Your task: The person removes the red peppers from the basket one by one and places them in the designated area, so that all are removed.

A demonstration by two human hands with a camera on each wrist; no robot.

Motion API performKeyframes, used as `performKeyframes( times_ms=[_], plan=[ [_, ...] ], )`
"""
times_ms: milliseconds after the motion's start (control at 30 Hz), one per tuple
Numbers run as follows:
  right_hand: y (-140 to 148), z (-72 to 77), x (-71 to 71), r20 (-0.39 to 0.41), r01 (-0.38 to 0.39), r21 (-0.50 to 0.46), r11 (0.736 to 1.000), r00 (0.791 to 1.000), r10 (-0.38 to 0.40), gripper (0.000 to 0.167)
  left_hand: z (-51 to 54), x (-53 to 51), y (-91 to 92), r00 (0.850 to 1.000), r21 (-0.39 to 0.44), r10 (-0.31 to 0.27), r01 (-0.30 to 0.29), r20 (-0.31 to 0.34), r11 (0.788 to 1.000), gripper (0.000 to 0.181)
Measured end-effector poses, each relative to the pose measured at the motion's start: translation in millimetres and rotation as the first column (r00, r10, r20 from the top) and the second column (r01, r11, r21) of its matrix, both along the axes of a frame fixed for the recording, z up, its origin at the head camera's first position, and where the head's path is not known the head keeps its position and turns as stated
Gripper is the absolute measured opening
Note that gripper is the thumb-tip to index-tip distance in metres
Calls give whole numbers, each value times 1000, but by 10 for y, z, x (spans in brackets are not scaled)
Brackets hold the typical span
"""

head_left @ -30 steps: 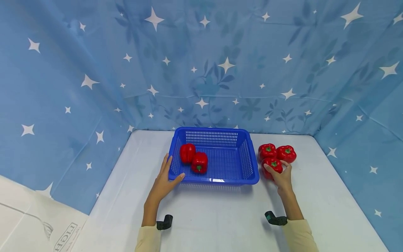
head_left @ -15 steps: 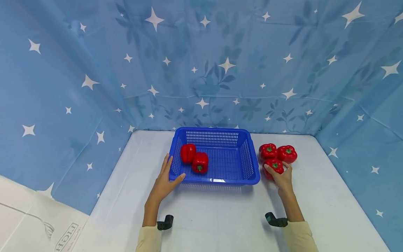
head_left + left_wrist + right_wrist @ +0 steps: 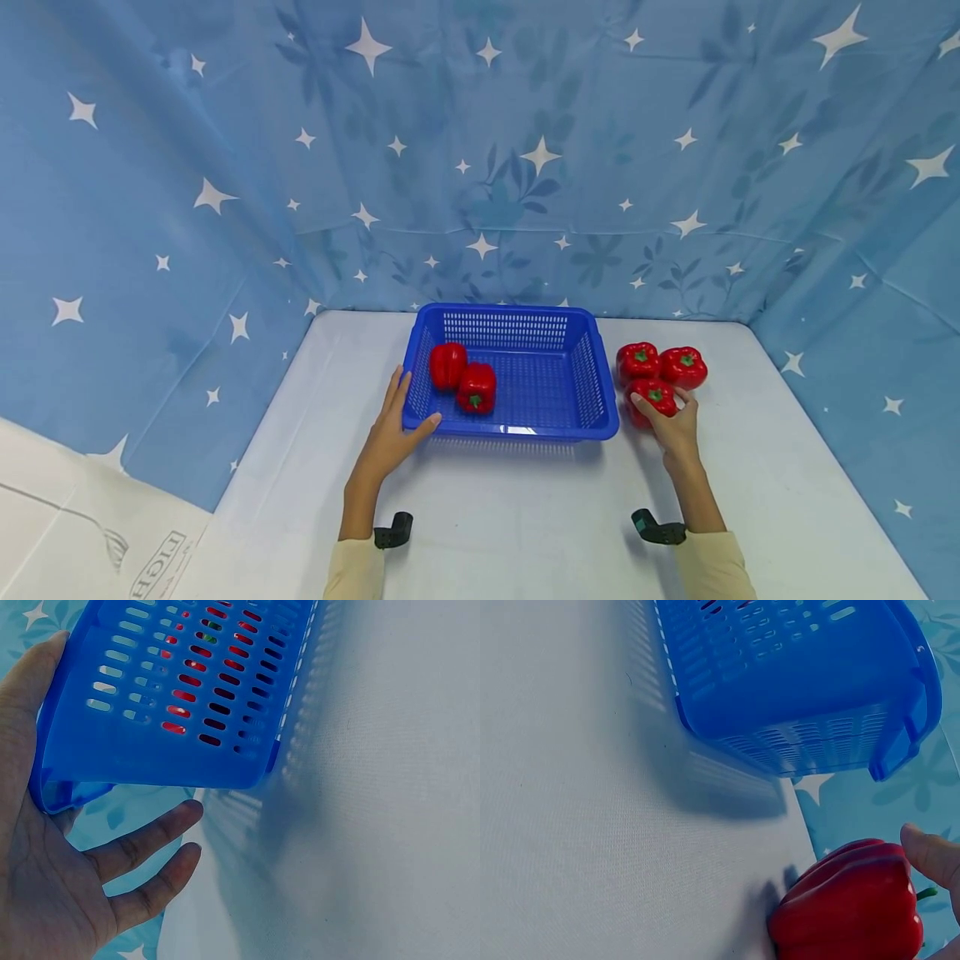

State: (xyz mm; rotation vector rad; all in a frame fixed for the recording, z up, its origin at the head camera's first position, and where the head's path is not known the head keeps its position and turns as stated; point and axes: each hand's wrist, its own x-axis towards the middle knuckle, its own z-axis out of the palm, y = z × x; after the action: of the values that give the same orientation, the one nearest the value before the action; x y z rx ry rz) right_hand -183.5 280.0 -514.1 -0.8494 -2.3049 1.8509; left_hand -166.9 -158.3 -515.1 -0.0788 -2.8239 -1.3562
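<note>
Blue star-print curtain [image 3: 487, 167] behind a white table [image 3: 510, 525], blue basket [image 3: 480, 428] toward its far edge.
Just off the basket's right wall, the right hand [image 3: 677, 429] pinches a red pepper [image 3: 651, 402]; two farther peppers [image 3: 683, 367] sit close behind. The left hand [image 3: 388, 440] spreads at the near-left corner, touching the rim. Two inner peppers [image 3: 476, 387] lie left, basket floor showing rightward.

Head view from above, facing forward and down over the worktop [image 3: 510, 517], wrist views low, close, rolled sideways, blue basket [image 3: 562, 434] shared by all three
</note>
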Motion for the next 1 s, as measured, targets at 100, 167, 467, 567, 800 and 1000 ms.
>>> performKeyframes(
  times_ms=[100, 167, 467, 567, 800, 1000],
  plan=[
    [3, -10, -4, 0, -1, 4, 1000, 1000, 1, 106, 6, -4, 1, 1000, 0, -1, 1, 0, 1000, 99],
    [1, -16, -4, -1, 0, 5, 1000, 1000, 0, 106, 5, -6, 0, 1000, -1, -2, 2, 0, 1000, 99],
    [8, -1, 25, -15, 11, 17, 1000, 1000, -10, 102, 8, 1, 3, 1000, 0, -4, 4, 2, 1000, 99],
    [12, 43, 48, -29, 13, 30, 999, 1000, -12, 97, 3, 4, -1, 1000, 5, -6, 6, 0, 1000, 100],
    [8, 191, 93, -56, 33, 88, 996, 998, -28, 96, -8, 8, -7, 1000, 13, 1, -1, 4, 1000, 100],
    [0, 355, 115, -98, 86, 135, 987, 993, -73, 94, -20, -9, -7, 1000, 18, -3, 3, -7, 1000, 99]
  ],
)
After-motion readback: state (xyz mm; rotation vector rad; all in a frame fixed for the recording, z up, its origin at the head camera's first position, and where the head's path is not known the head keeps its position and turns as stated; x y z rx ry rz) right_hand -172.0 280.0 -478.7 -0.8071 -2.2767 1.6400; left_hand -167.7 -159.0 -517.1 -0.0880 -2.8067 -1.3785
